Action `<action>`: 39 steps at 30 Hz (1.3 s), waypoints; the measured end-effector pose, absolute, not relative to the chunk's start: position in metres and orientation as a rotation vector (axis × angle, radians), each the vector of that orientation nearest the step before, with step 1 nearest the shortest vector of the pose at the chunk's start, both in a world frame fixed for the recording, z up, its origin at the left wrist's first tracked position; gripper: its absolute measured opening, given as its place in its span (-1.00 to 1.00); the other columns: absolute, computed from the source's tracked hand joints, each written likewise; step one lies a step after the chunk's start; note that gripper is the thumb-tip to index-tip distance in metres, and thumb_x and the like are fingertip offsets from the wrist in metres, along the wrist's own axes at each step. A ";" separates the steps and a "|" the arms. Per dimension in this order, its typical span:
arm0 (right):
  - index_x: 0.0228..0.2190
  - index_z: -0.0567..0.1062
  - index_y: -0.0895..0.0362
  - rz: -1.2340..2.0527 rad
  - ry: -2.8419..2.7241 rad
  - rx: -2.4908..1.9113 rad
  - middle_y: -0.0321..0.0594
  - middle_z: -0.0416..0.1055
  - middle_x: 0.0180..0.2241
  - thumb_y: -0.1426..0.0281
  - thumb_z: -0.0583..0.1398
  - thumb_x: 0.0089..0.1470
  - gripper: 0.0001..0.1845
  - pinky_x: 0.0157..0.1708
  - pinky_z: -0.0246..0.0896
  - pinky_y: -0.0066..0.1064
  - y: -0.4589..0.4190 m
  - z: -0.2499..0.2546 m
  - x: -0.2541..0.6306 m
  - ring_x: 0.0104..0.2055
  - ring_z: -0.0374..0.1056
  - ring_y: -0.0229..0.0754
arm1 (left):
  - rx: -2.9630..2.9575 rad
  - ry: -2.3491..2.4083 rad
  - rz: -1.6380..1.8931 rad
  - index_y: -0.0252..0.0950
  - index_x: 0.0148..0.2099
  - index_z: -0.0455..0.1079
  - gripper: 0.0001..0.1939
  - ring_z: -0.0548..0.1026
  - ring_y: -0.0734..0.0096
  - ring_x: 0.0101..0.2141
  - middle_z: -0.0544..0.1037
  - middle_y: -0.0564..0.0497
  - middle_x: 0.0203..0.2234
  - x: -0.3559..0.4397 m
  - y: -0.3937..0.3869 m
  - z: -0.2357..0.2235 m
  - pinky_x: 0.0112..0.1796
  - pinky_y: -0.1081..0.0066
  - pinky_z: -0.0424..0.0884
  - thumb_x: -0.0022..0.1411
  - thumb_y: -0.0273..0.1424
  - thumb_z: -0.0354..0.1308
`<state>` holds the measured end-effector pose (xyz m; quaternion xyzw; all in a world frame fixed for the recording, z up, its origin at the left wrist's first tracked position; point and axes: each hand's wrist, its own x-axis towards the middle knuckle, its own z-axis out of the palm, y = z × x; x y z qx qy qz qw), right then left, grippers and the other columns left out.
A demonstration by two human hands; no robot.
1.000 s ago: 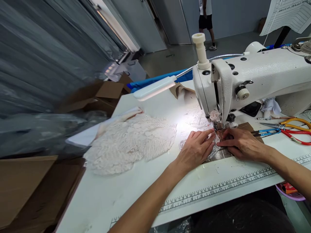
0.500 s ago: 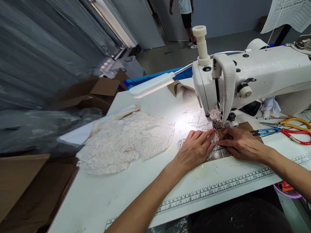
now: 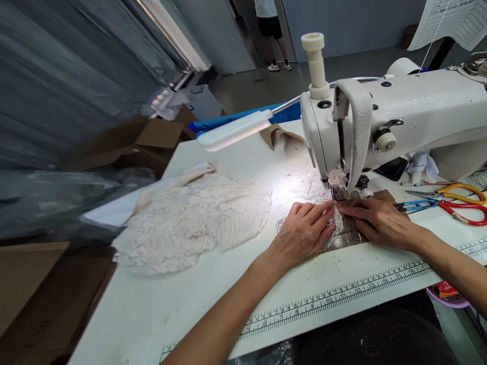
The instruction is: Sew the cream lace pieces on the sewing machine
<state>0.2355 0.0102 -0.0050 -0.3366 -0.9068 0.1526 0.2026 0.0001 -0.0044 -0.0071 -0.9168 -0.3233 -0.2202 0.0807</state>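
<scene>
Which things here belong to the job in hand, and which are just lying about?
Seemingly in the job:
White lace under the left hand, right hand close by
Sewing machine
Lamp
Lace heap, probably, though untouched

Seemingly just lying about:
Yellow-handled scissors
Red-handled scissors
Blue snips
Cardboard box

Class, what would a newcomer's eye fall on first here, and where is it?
Probably the big white sewing machine at the right, with a lit lamp to its left. In front of it, the left hand rests on white lace, the right hand close by. A heap of lacy fabric lies further left.
</scene>
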 end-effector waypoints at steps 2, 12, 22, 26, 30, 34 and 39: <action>0.06 0.47 0.07 0.372 -2.590 -0.894 -0.07 0.36 -0.14 0.42 0.01 0.26 -0.59 -0.20 0.38 -0.27 0.010 -0.006 0.235 -0.17 0.34 -0.15 | -2.734 -0.956 -0.655 -0.43 0.05 0.33 -0.73 0.41 0.23 -0.24 0.52 -0.20 -0.01 0.001 -0.004 -0.007 -0.30 0.23 0.34 0.42 -0.39 -0.04; 0.00 0.50 0.06 0.247 -2.645 -0.940 -0.05 0.32 -0.16 0.45 0.03 0.22 -0.62 -0.28 0.35 -0.29 0.004 -0.005 0.229 -0.17 0.29 -0.11 | -2.766 -0.963 -0.648 -0.38 0.15 0.24 -0.67 0.43 0.18 -0.22 0.49 -0.24 -0.01 0.001 -0.004 -0.008 -0.30 0.21 0.38 0.41 -0.37 -0.03; -0.06 0.51 0.10 0.244 -2.645 -0.951 -0.07 0.35 -0.17 0.48 0.10 0.16 -0.66 -0.28 0.33 -0.32 0.004 -0.001 0.228 -0.19 0.29 -0.14 | -2.810 -0.984 -0.621 -0.34 0.19 0.21 -0.65 0.43 0.16 -0.19 0.47 -0.23 0.01 0.000 -0.004 -0.009 -0.28 0.18 0.40 0.42 -0.35 -0.06; -0.07 0.52 0.09 0.245 -2.678 -0.995 -0.06 0.35 -0.17 0.48 0.10 0.16 -0.67 -0.27 0.33 -0.32 0.003 0.001 0.227 -0.18 0.29 -0.13 | -2.801 -0.961 -0.623 -0.38 0.18 0.21 -0.65 0.43 0.15 -0.16 0.47 -0.25 0.01 0.000 -0.003 -0.011 -0.26 0.18 0.41 0.43 -0.35 -0.07; -0.05 0.52 0.11 0.286 -2.677 -1.025 -0.04 0.35 -0.16 0.50 0.11 0.14 -0.65 -0.26 0.33 -0.29 0.002 0.001 0.226 -0.17 0.30 -0.10 | -2.798 -0.969 -0.622 -0.36 0.18 0.24 -0.65 0.43 0.16 -0.19 0.49 -0.24 -0.02 0.001 -0.003 -0.010 -0.27 0.17 0.38 0.43 -0.35 -0.07; -0.03 0.51 0.12 0.464 -2.513 -1.050 -0.07 0.36 -0.16 0.46 0.07 0.20 -0.65 -0.21 0.32 -0.30 0.005 0.000 0.230 -0.22 0.31 -0.16 | -2.780 -1.081 -0.656 -0.28 0.12 0.34 -0.70 0.45 0.23 -0.24 0.55 -0.14 -0.03 0.004 -0.005 -0.007 -0.25 0.17 0.32 0.42 -0.38 -0.05; -0.19 0.56 0.19 0.485 -2.433 -1.141 -0.09 0.36 -0.28 0.47 0.01 0.21 -0.67 -0.29 0.25 -0.35 0.011 -0.002 0.235 -0.33 0.28 -0.21 | -2.761 -1.145 -0.786 -0.21 0.04 0.44 -0.75 0.48 0.29 -0.26 0.59 -0.05 -0.07 0.006 -0.004 -0.011 -0.24 0.17 0.33 0.40 -0.42 0.02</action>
